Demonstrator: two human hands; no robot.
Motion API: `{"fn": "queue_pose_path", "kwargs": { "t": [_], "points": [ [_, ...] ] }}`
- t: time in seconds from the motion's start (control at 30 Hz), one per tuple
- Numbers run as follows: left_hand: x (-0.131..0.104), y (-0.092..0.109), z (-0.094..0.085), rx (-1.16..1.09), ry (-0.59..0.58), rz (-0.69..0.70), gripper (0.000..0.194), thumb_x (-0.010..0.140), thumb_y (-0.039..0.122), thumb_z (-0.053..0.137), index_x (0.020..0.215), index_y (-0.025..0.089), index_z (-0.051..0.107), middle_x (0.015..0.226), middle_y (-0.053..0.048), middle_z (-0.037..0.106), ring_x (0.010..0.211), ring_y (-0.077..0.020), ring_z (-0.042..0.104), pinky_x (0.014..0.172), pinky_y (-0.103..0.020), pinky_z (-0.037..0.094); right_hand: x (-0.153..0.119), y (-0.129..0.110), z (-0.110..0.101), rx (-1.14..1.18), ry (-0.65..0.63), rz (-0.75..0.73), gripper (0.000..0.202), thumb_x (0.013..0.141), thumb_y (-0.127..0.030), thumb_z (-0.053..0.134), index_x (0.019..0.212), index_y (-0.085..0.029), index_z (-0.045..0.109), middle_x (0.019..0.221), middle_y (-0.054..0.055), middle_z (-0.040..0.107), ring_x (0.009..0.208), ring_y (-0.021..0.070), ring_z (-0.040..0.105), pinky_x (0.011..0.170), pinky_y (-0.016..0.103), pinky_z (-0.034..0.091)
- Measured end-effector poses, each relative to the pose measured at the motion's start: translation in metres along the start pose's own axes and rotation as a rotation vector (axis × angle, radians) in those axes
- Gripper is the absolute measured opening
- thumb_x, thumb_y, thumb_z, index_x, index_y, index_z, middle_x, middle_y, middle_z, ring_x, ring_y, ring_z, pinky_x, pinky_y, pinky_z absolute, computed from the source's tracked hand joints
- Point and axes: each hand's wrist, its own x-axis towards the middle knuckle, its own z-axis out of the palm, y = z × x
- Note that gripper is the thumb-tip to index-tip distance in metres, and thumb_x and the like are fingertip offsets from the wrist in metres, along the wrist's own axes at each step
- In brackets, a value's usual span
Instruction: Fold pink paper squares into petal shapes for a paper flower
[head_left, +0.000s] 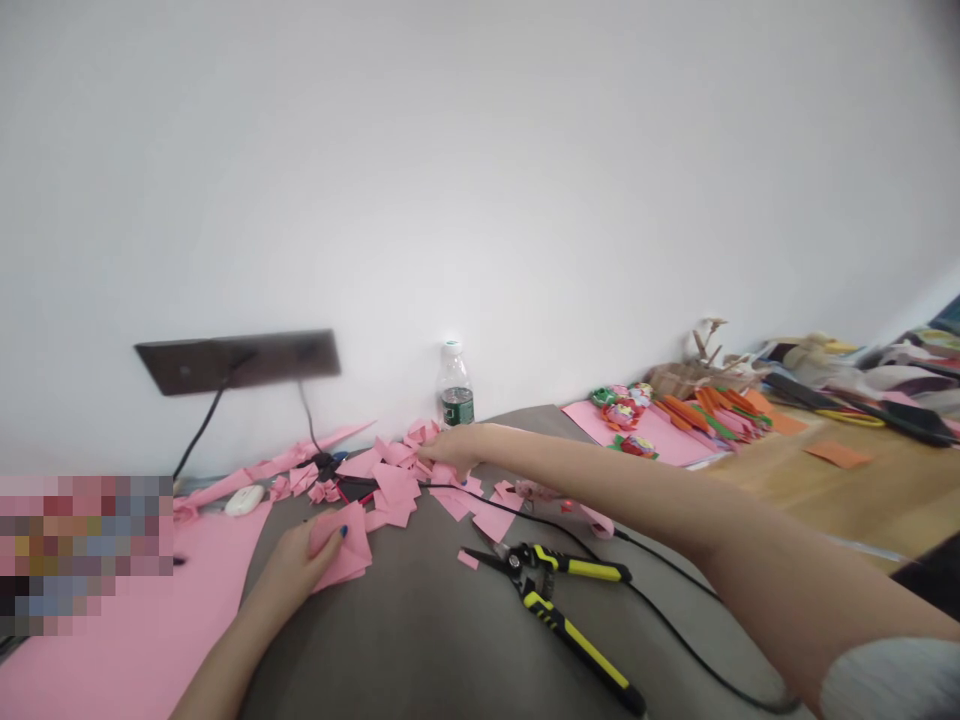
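My left hand is closed on a small stack of pink paper pieces, its thumb lying across the top. Farther back, my right hand reaches into a loose heap of pink paper scraps; its fingertips are partly hidden among them, and what they hold, if anything, cannot be made out. Black-and-yellow cutters lie with their handles spread on the grey surface, in front of my right forearm. A tiny pink strip is by the blade tip.
A plastic bottle stands by the wall behind my right hand. Black cables cross the surface under my right arm. At left are a white case and pink sheet. Folded paper flowers and orange strips lie at right.
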Motion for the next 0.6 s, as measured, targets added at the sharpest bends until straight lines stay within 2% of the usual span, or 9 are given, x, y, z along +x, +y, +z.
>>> {"fn": "queue_pose_path", "kwargs": {
  "t": [0.2, 0.37, 0.43, 0.53, 0.6],
  "points": [
    [0.000, -0.001, 0.000, -0.004, -0.010, 0.004, 0.042, 0.079, 0.043, 0.047, 0.097, 0.017, 0.075, 0.101, -0.007, 0.078, 0.096, -0.0296, 0.072, 0.077, -0.034, 0.058, -0.009, 0.002, 0.000, 0.065, -0.030, 0.037, 0.041, 0.067, -0.016, 0.074, 0.106, -0.017, 0.062, 0.094, 0.005, 0.069, 0.077, 0.0196, 0.060, 0.057, 0.025, 0.037],
    [0.000, 0.001, 0.000, -0.004, -0.013, 0.011, 0.040, 0.080, 0.041, 0.046, 0.096, 0.019, 0.075, 0.099, -0.007, 0.078, 0.092, -0.0290, 0.073, 0.074, -0.033, 0.058, -0.019, 0.007, 0.004, 0.060, 0.027, 0.050, 0.019, 0.075, -0.013, 0.064, 0.093, -0.018, 0.068, 0.079, 0.001, 0.069, 0.067, 0.0166, 0.059, 0.056, 0.024, 0.035],
    [0.000, 0.001, 0.000, 0.001, -0.014, 0.014, 0.041, 0.080, 0.042, 0.045, 0.096, 0.018, 0.075, 0.098, -0.007, 0.078, 0.092, -0.0292, 0.073, 0.074, -0.033, 0.058, -0.022, 0.010, 0.004, 0.032, 0.097, 0.061, 0.016, 0.077, -0.012, 0.062, 0.091, -0.017, 0.068, 0.083, 0.004, 0.070, 0.072, 0.0182, 0.060, 0.058, 0.026, 0.035],
    [0.000, 0.000, 0.000, 0.008, -0.012, 0.028, 0.042, 0.081, 0.041, 0.045, 0.098, 0.018, 0.075, 0.100, -0.007, 0.078, 0.094, -0.0292, 0.072, 0.077, -0.033, 0.058, -0.032, 0.019, -0.001, -0.018, 0.210, 0.063, 0.017, 0.081, -0.011, 0.059, 0.094, -0.017, 0.068, 0.101, 0.009, 0.071, 0.091, 0.0213, 0.061, 0.067, 0.027, 0.037],
    [0.000, -0.003, 0.001, 0.001, -0.009, 0.042, 0.041, 0.080, 0.039, 0.047, 0.101, 0.018, 0.076, 0.104, -0.006, 0.077, 0.098, -0.0287, 0.071, 0.080, -0.033, 0.058, -0.042, 0.027, -0.005, -0.050, 0.239, 0.063, 0.017, 0.082, -0.012, 0.060, 0.095, -0.019, 0.068, 0.108, 0.009, 0.069, 0.101, 0.0223, 0.059, 0.072, 0.027, 0.037]
  ]
}}
